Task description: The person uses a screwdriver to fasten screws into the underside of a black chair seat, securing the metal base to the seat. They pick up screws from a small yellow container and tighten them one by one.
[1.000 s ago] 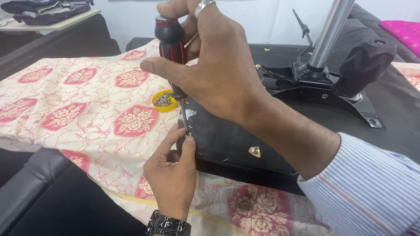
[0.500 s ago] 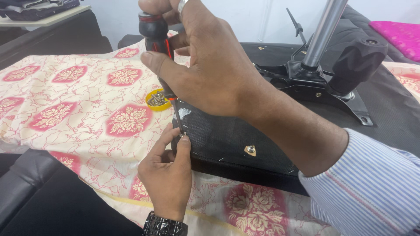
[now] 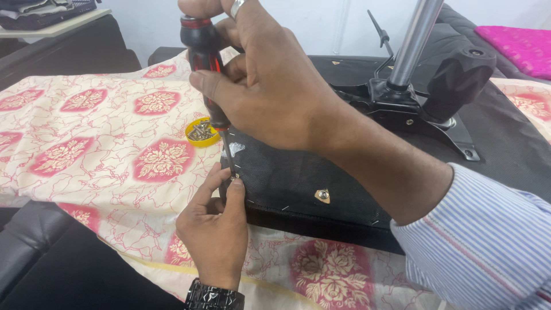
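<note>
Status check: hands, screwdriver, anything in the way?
Right hand gripping screwdriver. Left hand steadying its tip at black chair base. Nothing blocking.

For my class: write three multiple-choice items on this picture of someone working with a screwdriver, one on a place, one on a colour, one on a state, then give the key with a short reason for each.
1. Where is the yellow lid of screws?
A. On the patterned cloth, left of the black seat base
B. On top of the seat base
C. In the left hand

2. What colour is the screwdriver handle?
A. Blue and white
B. Black and red
C. All yellow

3. How is the screwdriver held?
A. Lying flat on the cloth
B. Nearly upright, tip down at the base's edge
C. Pointing up in the air

Key:
1 A, the lid sits on the cloth beside the base.
2 B, a black grip with red parts shows in the right hand.
3 B, the right hand grips the handle from above while the left hand pinches at the tip.
</note>
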